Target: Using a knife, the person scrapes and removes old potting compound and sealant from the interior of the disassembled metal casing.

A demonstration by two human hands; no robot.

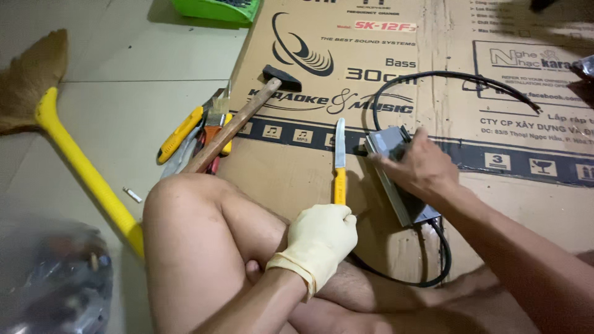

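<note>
My left hand, in a cream rubber glove, grips the yellow handle of a knife whose blade lies flat on the cardboard, pointing away from me. My bare right hand presses down on a grey metal box, a power unit lying just right of the knife. Black cable loops from the box's far end, and more cable leaves its near end. My bent knee is at the lower left.
A flattened printed cardboard sheet covers the tiled floor. A wooden-handled hammer, a yellow utility knife, pliers and a brush lie at its left edge. A yellow-handled broom, a green tray and a plastic bag sit nearby.
</note>
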